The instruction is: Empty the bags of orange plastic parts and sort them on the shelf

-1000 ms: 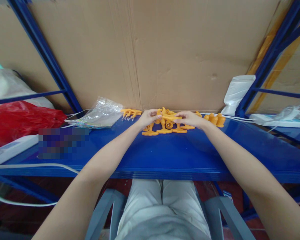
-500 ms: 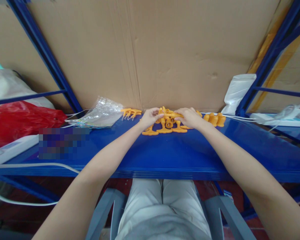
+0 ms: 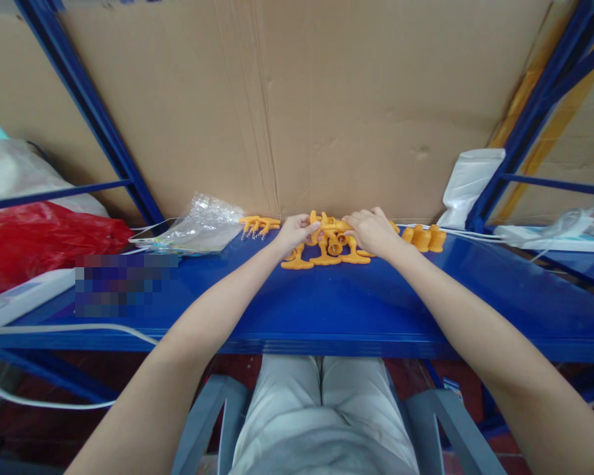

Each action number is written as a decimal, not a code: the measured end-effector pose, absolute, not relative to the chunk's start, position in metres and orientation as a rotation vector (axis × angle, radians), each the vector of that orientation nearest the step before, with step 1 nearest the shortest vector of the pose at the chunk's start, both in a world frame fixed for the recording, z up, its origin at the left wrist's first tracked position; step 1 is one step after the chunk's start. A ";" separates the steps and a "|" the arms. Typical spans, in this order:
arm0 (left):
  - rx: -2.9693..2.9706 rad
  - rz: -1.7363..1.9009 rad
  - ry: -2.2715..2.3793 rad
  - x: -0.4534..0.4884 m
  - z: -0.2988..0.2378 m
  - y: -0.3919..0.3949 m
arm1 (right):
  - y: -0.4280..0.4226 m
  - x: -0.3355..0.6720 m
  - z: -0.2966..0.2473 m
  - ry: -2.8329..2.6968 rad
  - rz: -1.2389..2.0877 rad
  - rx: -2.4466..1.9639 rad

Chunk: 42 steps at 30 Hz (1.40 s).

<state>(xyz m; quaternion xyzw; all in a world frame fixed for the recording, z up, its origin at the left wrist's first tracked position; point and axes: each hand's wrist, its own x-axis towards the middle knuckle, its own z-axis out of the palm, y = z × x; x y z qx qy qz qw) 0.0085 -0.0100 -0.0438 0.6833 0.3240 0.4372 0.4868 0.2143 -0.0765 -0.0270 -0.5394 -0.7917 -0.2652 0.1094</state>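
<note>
Both hands meet over a pile of orange corkscrew parts (image 3: 325,256) at the back of the blue table. My left hand (image 3: 295,233) is closed on the T-shaped handle end of an orange corkscrew (image 3: 332,225), held roughly level above the pile. My right hand (image 3: 371,231) grips its other end, the tubular orange cover, with the fingers partly hiding it. No metal spiral shows on the held piece. To the left lie several orange corkscrews (image 3: 260,222) with bare metal spirals. Several orange covers (image 3: 429,238) stand to the right of my right hand.
The blue table (image 3: 317,303) backs onto a cardboard wall (image 3: 376,99) between blue metal posts. A clear plastic bag (image 3: 202,227) and a red bag (image 3: 49,237) are at left. A white packet (image 3: 472,185) leans at right, near white cables and a power strip (image 3: 549,237).
My two hands and the held corkscrew have shifted slightly left. The pile and the loose parts at both sides look the same.
</note>
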 end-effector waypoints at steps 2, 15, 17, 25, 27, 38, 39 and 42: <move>1.604 1.040 0.849 0.009 -0.041 -0.014 | -0.076 0.214 -0.027 -2.330 -0.784 -1.575; 1.857 1.146 0.615 0.012 -0.061 0.012 | -0.054 0.240 -0.043 -2.282 0.053 -1.347; 1.877 1.165 0.599 0.012 -0.062 0.014 | -0.050 0.246 -0.043 -2.265 0.244 -1.259; 1.894 1.173 0.621 0.012 -0.060 0.012 | -0.046 0.249 -0.043 -2.242 0.393 -1.229; 1.863 1.179 0.625 0.012 -0.058 0.010 | -0.047 0.245 -0.042 -2.235 0.280 -1.260; 1.600 1.028 0.900 0.006 -0.039 0.002 | -0.058 0.230 -0.036 -2.309 -0.516 -1.313; 1.600 1.004 0.898 0.005 -0.037 0.004 | -0.060 0.229 -0.035 -2.303 -0.571 -1.323; 1.611 0.983 0.873 0.003 -0.031 0.007 | -0.067 0.226 -0.033 -2.275 -0.691 -1.347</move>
